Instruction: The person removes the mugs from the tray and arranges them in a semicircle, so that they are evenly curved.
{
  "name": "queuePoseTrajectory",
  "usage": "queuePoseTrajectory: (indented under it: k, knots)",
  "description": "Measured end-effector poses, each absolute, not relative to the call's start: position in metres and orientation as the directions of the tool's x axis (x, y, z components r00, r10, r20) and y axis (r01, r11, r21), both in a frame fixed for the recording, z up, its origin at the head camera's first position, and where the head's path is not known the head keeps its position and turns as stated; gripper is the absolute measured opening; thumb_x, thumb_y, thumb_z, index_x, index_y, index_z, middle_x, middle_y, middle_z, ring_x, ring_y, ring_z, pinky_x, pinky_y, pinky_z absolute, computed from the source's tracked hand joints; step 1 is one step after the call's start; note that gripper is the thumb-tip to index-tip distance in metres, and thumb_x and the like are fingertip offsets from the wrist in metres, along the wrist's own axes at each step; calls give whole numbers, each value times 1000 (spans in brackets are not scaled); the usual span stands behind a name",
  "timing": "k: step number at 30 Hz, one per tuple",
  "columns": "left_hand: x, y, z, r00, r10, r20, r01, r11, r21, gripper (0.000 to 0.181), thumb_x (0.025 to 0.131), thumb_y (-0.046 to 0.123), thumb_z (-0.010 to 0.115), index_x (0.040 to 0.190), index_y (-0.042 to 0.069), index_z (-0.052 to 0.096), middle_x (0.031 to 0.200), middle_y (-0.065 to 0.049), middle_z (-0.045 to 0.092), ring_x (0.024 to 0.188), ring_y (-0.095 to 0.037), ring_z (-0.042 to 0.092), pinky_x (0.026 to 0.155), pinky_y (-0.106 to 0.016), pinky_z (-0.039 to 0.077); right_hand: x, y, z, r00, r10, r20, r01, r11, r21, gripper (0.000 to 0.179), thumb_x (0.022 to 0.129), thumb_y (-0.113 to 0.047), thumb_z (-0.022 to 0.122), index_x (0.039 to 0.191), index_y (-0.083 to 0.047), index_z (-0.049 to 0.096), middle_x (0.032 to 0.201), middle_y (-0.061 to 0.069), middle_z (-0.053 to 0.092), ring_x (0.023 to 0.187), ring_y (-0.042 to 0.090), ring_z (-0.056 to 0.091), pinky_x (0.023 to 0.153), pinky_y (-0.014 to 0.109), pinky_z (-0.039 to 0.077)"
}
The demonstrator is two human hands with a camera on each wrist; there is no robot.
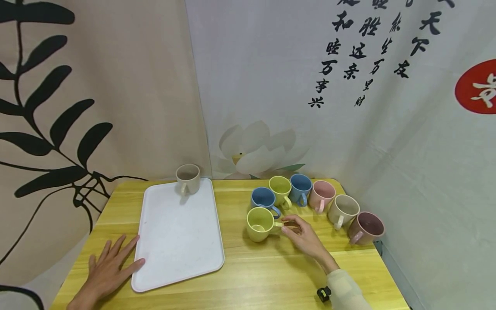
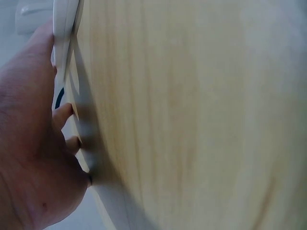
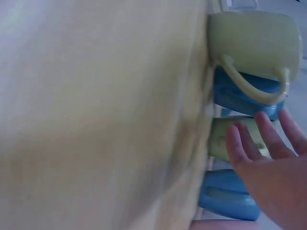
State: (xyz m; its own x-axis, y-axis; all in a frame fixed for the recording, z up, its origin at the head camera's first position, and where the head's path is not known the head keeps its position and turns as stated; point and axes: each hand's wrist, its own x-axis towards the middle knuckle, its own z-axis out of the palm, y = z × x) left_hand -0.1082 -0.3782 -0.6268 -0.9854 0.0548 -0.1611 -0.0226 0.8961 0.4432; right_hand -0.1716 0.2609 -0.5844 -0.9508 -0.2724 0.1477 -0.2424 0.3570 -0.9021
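Observation:
My left hand [image 1: 107, 269] lies spread at the left edge of a white rectangular tray [image 1: 174, 245], its thumb and a fingertip at the rim. In the left wrist view the hand [image 2: 33, 139] is beside the table's edge. A beige mug [image 1: 188, 178] stands upright at the tray's far end. My right hand [image 1: 304, 237] is by the handle of the front yellow-green mug [image 1: 258, 226], fingers loosely bent. The right wrist view shows a gap between the fingertips and that mug's handle [image 3: 254, 91]; nothing is in the hand.
Behind the front mug stand a blue mug [image 1: 262, 198], another yellow-green mug [image 1: 280, 187] and another blue mug [image 1: 300, 187]. A pink mug [image 1: 321, 196], a beige mug [image 1: 342, 211] and a mauve mug [image 1: 366, 228] continue along the wooden table's [image 1: 255, 280] right side. Printed curtains hang behind.

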Motion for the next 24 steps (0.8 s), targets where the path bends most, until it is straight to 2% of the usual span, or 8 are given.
queuePoseTrajectory:
  k: [3, 8, 12, 14, 20, 24]
  knots:
    - [-108, -379, -628, -986, 56, -157, -21, 894, 447, 96, 108, 76, 55, 182, 27, 20, 181, -43, 14, 159, -83, 1, 107, -106, -5, -171, 262, -575, -946, -256, 199, -292, 404, -867, 42, 112, -15, 70, 149, 2, 63, 151, 31, 67, 136, 51, 68, 113, 39, 64]
    - [-108, -380, -628, -986, 54, -159, -22, 896, 443, 96, 108, 76, 55, 182, 27, 20, 181, -43, 14, 159, -83, 1, 107, -106, -4, -170, 259, -558, -942, -232, 243, -325, 447, -834, 48, 111, -17, 71, 157, -7, 59, 160, 21, 65, 145, 50, 63, 120, 60, 58]
    - [-108, -380, -628, -986, 54, -159, -23, 895, 446, 95, 108, 76, 55, 182, 27, 20, 181, -42, 14, 159, -83, 0, 107, -106, -4, -168, 252, -542, -930, -249, 268, -357, 455, -815, 59, 110, -19, 73, 165, -12, 52, 167, 15, 60, 152, 49, 58, 124, 63, 53]
    - [-108, -380, -627, -986, 55, -159, -22, 894, 448, 96, 108, 76, 55, 182, 27, 20, 181, -42, 13, 159, -83, 0, 107, -106, -4, -168, 246, -534, -924, -264, 277, -373, 466, -802, 63, 110, -21, 73, 168, -15, 49, 170, 12, 58, 155, 45, 57, 125, 60, 53]
    - [-108, -379, -627, -985, 51, -167, -30, 894, 447, 96, 108, 76, 55, 182, 27, 20, 181, -43, 13, 160, -83, -1, 108, -106, -5, -169, 228, -511, -902, -308, 304, -423, 479, -769, 71, 111, -25, 72, 174, -13, 41, 177, 14, 51, 159, 35, 55, 128, 57, 51]
    - [-108, -379, -626, -984, 49, -172, -35, 892, 452, 96, 108, 77, 55, 182, 27, 20, 181, -42, 12, 160, -82, -2, 108, -105, -7, -173, 213, -496, -882, -335, 332, -459, 447, -768, 74, 110, -25, 71, 175, -15, 39, 180, 13, 47, 159, 36, 55, 128, 63, 49]
